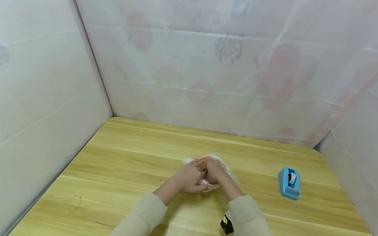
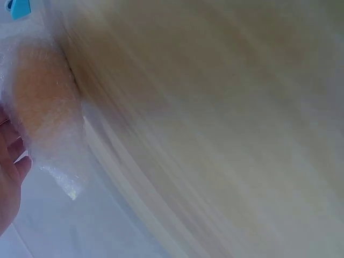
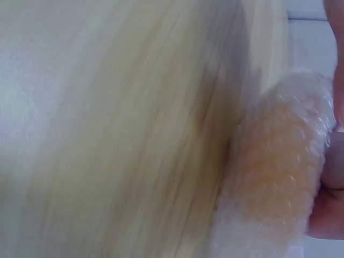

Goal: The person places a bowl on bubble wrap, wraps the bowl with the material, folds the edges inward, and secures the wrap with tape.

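Note:
An orange-brown object wrapped in clear bubble wrap [image 1: 214, 157] lies on the wooden table in front of me. Its orange colour shows through the wrap [image 2: 45, 97] in the left wrist view; what kind of object it is cannot be told. My left hand [image 1: 188, 177] rests on the near left part of the bundle, fingers spread and thumb stretched toward the right. Close beside it, my right hand [image 1: 216, 171] has its fingers curled down at the wrap. In the right wrist view, curled fingers [image 3: 328, 212] touch the bubble wrap [image 3: 274, 172] along its edge.
A blue tape dispenser [image 1: 289, 183] with a roll in it stands on the right side of the table [image 1: 117, 164]. A small black item with a yellow patch [image 1: 227, 225] lies partly under my right sleeve. Pale cloth walls [image 1: 183, 106] enclose the back and sides.

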`<state>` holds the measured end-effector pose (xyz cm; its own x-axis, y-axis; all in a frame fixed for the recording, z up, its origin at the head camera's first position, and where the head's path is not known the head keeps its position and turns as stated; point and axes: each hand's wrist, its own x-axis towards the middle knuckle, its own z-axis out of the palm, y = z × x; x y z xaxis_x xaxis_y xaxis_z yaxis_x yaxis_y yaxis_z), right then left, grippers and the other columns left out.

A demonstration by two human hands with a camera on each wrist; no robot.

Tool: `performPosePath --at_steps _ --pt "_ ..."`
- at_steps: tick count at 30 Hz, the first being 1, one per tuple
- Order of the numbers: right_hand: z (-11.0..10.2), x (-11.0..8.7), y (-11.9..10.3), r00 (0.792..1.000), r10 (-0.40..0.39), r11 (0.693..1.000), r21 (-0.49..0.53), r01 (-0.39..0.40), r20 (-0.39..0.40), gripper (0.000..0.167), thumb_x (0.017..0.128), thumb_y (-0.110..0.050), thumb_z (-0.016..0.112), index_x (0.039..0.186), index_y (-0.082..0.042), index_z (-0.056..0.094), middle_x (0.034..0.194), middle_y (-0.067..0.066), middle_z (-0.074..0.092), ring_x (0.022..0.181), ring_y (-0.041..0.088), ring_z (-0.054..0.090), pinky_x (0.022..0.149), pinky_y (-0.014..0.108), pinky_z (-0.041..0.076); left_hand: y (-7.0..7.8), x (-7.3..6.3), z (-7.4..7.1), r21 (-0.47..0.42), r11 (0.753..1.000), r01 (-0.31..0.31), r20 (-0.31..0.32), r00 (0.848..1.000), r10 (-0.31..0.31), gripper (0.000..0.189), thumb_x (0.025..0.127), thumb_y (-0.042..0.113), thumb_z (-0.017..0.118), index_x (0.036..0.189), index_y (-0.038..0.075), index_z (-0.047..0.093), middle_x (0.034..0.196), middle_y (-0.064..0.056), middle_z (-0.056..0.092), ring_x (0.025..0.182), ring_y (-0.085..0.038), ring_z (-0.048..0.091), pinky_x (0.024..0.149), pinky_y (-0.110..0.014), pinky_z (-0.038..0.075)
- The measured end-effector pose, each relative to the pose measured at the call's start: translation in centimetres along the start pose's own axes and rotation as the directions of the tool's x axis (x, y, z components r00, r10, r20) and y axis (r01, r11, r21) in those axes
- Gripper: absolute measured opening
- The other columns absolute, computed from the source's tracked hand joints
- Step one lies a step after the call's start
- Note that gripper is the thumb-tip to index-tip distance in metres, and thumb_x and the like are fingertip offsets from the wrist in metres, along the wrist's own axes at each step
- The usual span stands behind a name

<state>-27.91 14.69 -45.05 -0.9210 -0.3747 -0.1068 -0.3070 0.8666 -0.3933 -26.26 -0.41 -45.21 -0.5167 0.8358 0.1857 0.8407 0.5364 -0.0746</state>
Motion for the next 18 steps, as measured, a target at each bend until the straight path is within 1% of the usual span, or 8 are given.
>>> performPosePath --at_steps 3,4,8,11,12,14,15,18 --pt "-0.6 -0.5 0.0 1.0 -0.015 0.998 0.065 0.014 0.023 0.014 0.079 0.008 0.058 0.068 0.0 0.062 0.054 0.0 0.042 0.048 0.01 0.032 0.047 0.019 0.03 0.1 -0.2 0.0 0.009 1.0 -0.017 -0.018 1.0 0.018 0.047 0.093 0.047 0.044 0.113 0.01 0.064 0.119 -0.002 0.064 0.13 -0.025 0.044 0.111 -0.039 0.032" --pt "-0.8 -0.7 0.0 0.999 -0.041 0.997 0.071 0.039 0.02 0.013 0.078 0.009 0.058 0.07 0.0 0.063 0.054 0.0 0.044 0.048 0.009 0.032 0.046 0.018 0.03 0.1 -0.3 0.0 0.012 1.0 -0.022 -0.023 0.999 0.023 0.049 0.093 0.047 0.043 0.119 0.01 0.061 0.124 -0.002 0.061 0.131 -0.026 0.043 0.111 -0.038 0.032" --pt "-0.9 -1.4 -0.1 0.992 -0.115 0.991 0.061 0.117 -0.047 0.013 0.08 0.008 0.059 0.084 -0.001 0.068 0.067 0.002 0.057 0.051 0.006 0.037 0.048 0.015 0.033 0.1 -0.6 -0.1 -0.006 1.0 -0.023 -0.063 0.998 0.023 0.05 0.092 0.047 0.046 0.122 0.009 0.06 0.128 -0.005 0.058 0.131 -0.028 0.042 0.111 -0.039 0.032" --pt "-0.7 -1.9 0.0 0.993 -0.073 0.991 0.102 0.082 -0.094 0.006 0.082 0.0 0.063 0.083 0.003 0.068 0.06 0.001 0.051 0.047 0.005 0.032 0.044 0.014 0.03 -0.1 -0.9 -0.2 -0.032 0.999 -0.007 -0.091 0.996 0.004 0.049 0.091 0.046 0.049 0.12 0.008 0.06 0.127 -0.006 0.059 0.131 -0.028 0.043 0.112 -0.038 0.031" --pt "-0.7 -2.0 0.0 0.994 -0.049 0.992 0.112 0.06 -0.102 0.007 0.083 -0.001 0.063 0.082 0.005 0.067 0.057 0.001 0.048 0.046 0.005 0.03 0.044 0.014 0.028 -0.2 -1.0 -0.2 -0.04 0.999 -0.003 -0.102 0.995 -0.001 0.049 0.091 0.046 0.05 0.119 0.008 0.061 0.125 -0.006 0.06 0.13 -0.028 0.044 0.112 -0.038 0.031" --pt "-0.5 -2.4 0.0 0.991 -0.002 0.991 0.129 0.02 -0.136 0.01 0.083 0.002 0.06 0.079 0.009 0.066 0.055 0.005 0.05 0.044 0.006 0.027 0.044 0.015 0.03 -0.3 -1.2 -0.3 -0.048 0.999 0.009 -0.113 0.993 -0.015 0.048 0.09 0.046 0.051 0.118 0.008 0.062 0.123 -0.006 0.061 0.129 -0.027 0.045 0.112 -0.037 0.03" --pt "-0.4 -2.5 0.0 0.987 0.004 0.992 0.125 0.016 -0.16 0.01 0.083 0.005 0.058 0.08 0.01 0.067 0.058 0.009 0.056 0.045 0.007 0.028 0.045 0.016 0.034 -0.4 -1.3 -0.3 -0.05 0.999 0.014 -0.117 0.993 -0.019 0.048 0.09 0.046 0.051 0.118 0.008 0.062 0.122 -0.006 0.062 0.129 -0.027 0.045 0.112 -0.037 0.031" --pt "-0.2 -2.9 0.1 0.963 0.011 0.992 0.124 0.023 -0.268 0.017 0.082 0.013 0.053 0.091 0.012 0.067 0.084 0.02 0.068 0.052 0.009 0.041 0.056 0.022 0.047 -0.4 -1.5 -0.2 -0.048 0.999 0.018 -0.128 0.991 -0.024 0.047 0.09 0.047 0.051 0.116 0.009 0.064 0.121 -0.006 0.062 0.128 -0.028 0.045 0.111 -0.037 0.032"
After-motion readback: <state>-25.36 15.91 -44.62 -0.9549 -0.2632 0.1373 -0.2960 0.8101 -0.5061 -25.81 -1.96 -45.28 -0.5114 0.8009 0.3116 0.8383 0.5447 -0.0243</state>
